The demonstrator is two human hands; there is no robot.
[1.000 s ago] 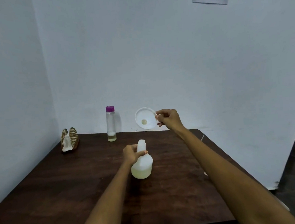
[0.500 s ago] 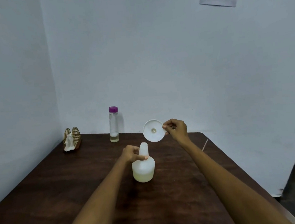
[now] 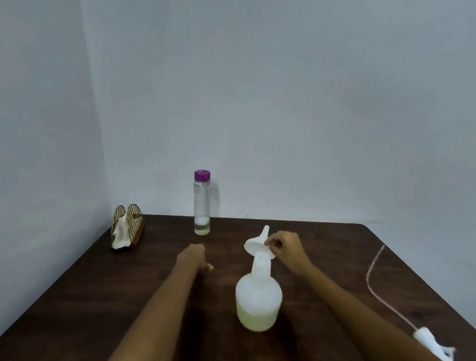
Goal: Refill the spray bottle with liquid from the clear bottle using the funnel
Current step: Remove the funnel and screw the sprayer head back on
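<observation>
Head view: white plastic funnel (image 3: 257, 245) is being pinched, spout upward, by right hand (image 3: 286, 249) beside translucent white spray bottle (image 3: 258, 298)'s neck on dark wooden table (image 3: 71, 321); left hand (image 3: 193, 256), its fingers hidden, is lying idle; inversion is being advised.

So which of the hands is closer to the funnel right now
Right. The right hand pinches the funnel at its rim, above the spray bottle. The left hand is apart from it, off to the left over the table.
</observation>
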